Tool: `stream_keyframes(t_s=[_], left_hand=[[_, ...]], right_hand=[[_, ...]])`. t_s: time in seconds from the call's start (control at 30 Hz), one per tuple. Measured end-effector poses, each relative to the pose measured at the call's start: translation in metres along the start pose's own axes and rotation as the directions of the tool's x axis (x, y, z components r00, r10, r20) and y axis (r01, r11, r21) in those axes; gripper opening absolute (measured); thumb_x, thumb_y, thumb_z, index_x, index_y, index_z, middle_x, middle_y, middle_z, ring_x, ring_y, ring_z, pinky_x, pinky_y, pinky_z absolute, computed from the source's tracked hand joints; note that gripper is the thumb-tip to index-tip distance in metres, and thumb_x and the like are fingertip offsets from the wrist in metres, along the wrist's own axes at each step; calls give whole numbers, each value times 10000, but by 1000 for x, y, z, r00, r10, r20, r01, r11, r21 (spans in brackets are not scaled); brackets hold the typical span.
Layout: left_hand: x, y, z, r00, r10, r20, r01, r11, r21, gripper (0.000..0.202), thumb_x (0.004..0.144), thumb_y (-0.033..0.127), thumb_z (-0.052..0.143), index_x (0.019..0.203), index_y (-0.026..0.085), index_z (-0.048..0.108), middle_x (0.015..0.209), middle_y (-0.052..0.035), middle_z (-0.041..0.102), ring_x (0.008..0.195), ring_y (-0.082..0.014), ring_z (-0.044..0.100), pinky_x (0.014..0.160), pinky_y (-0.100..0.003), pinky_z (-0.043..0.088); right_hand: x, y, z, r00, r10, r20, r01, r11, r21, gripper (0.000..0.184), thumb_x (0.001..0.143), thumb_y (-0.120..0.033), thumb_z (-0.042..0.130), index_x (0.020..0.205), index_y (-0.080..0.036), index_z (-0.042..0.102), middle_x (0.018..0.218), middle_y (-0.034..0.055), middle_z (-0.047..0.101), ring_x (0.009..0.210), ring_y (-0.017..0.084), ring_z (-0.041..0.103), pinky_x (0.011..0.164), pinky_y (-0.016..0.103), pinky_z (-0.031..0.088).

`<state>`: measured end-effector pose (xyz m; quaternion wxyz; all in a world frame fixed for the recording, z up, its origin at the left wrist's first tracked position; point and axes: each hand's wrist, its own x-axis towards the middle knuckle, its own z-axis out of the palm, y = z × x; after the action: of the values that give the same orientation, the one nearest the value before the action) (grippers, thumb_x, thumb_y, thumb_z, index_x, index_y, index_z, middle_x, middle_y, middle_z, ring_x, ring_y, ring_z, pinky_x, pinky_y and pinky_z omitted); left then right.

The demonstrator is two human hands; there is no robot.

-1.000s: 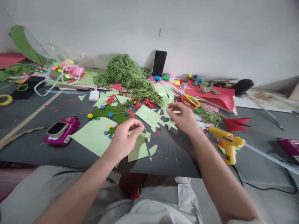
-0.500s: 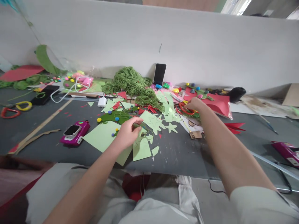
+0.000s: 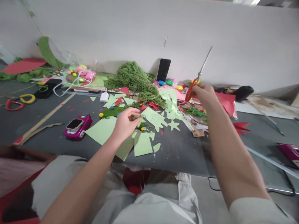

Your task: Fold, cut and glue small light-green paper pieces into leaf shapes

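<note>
Hands well apart, both above the counter (image 3: 177, 155). Clock bearings taken in the camera view, 12 toward the wall.

Left hand (image 3: 127, 123): thumb and fingertips pinched together on a strand of green yarn (image 3: 143, 119); a thin loop of it trails toward 4 o'clock from the fingertips.

Right hand (image 3: 203, 95): closed about the red-and-yellow handles of a pair of scissors (image 3: 192, 88), raised off the counter. Handles sit at 10 o'clock of this hand; blades point up toward 1 o'clock, tilted slightly. Whether the blades are parted: cannot tell. From the left hand, the scissors bear 2 o'clock, well apart from the pinched yarn.

Around the left hand: large pale green sheet (image 3: 99, 130) at 8 o'clock, small green square (image 3: 143, 146) at 5, cut paper star (image 3: 173, 125) at 3, heap of green yarn (image 3: 130, 74) at 12, white charger (image 3: 104, 97) at 10, purple device (image 3: 85, 126) at 9.

Around the right hand: propped phone (image 3: 163, 70) at 10, red paper (image 3: 227, 104) at 4, brown tag (image 3: 198, 133) at 6.

Farther out, second scissors (image 3: 15, 105) lie at 9 from the left hand.
</note>
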<state>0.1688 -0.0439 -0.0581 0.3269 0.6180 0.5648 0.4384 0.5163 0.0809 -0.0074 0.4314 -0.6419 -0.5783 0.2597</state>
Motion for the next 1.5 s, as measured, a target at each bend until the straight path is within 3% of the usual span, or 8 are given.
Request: stream_keyframes(t_s=[0.07, 0.13, 0.2, 0.3, 0.47, 0.6, 1.13, 1.5], left_hand=[[1, -2, 1, 993, 73, -88, -73, 997, -2, 211, 810, 220, 749, 1012, 200, 691, 988, -63, 783, 885, -210, 754, 830, -357, 618], [3, -3, 0, 962, 193, -194, -188, 981, 44, 199, 838, 218, 729, 1032, 201, 689, 1007, -59, 784, 935, -201, 755, 887, -349, 611], [5, -3, -2, 917, 291, -271, -274, 957, 101, 199, 864, 209, 704, 1062, 201, 683, 1027, -57, 784, 982, -191, 752, 928, -337, 600], [9, -3, -8, 885, 336, -322, -310, 942, 131, 189, 878, 193, 687, 1066, 194, 671, 1031, -55, 783, 979, -181, 757, 913, -313, 602], [13, -2, -19, 840, 439, -318, -371, 893, 253, 182, 912, 156, 631, 1086, 196, 662, 1061, -50, 786, 1014, -176, 758, 950, -308, 586], [14, -1, -23, 814, 504, -288, -393, 843, 366, 189, 932, 153, 610, 1108, 204, 657, 1079, -46, 790, 1048, -179, 755, 968, -307, 572], [15, -3, -19, 798, 561, -221, -408, 773, 486, 174, 957, 200, 576, 1087, 208, 691, 1093, -56, 792, 1004, -191, 762, 947, -309, 575], [16, -9, -17, 798, 574, -183, -456, 774, 439, 189, 972, 235, 575, 1108, 205, 703, 1103, -66, 788, 992, -183, 756, 952, -311, 580]], right_hand=[[-30, -11, 13, 967, 3, 257, -107, 914, 391, 204, 814, -367, 663, 794, -203, 544, 760, 25, 569, 676, 144, 588, 654, 295, 534], [-63, -21, 32, 902, -26, 431, -181, 884, 432, 231, 817, -372, 691, 787, -197, 544, 745, 27, 569, 638, 129, 580, 608, 273, 507], [-93, -28, 52, 783, -50, 619, -355, 782, 512, 289, 884, -402, 635, 737, -202, 488, 688, -6, 486, 555, 76, 503, 546, 222, 419], [-121, -29, 75, 655, -49, 754, -501, 719, 482, 344, 800, -477, 688, 746, -187, 511, 615, -38, 453, 449, 62, 392, 441, 215, 305], [-135, -24, 89, 397, -43, 917, -735, 584, 345, 341, 797, -477, 649, 785, -144, 578, 618, -21, 491, 452, 78, 441, 462, 214, 340], [-145, -28, 91, 242, -80, 967, -801, 546, 246, 346, 827, -479, 599, 738, -146, 561, 590, -21, 474, 423, 69, 400, 434, 199, 310], [-156, -37, 93, 195, -77, 978, -818, 538, 205, 299, 850, -423, 547, 714, -157, 541, 560, -16, 447, 418, 71, 352, 382, 187, 342], [-156, -38, 96, 225, -63, 972, -780, 586, 218, 328, 893, -427, 513, 685, -177, 465, 550, -45, 405, 373, 48, 334, 355, 162, 308]])
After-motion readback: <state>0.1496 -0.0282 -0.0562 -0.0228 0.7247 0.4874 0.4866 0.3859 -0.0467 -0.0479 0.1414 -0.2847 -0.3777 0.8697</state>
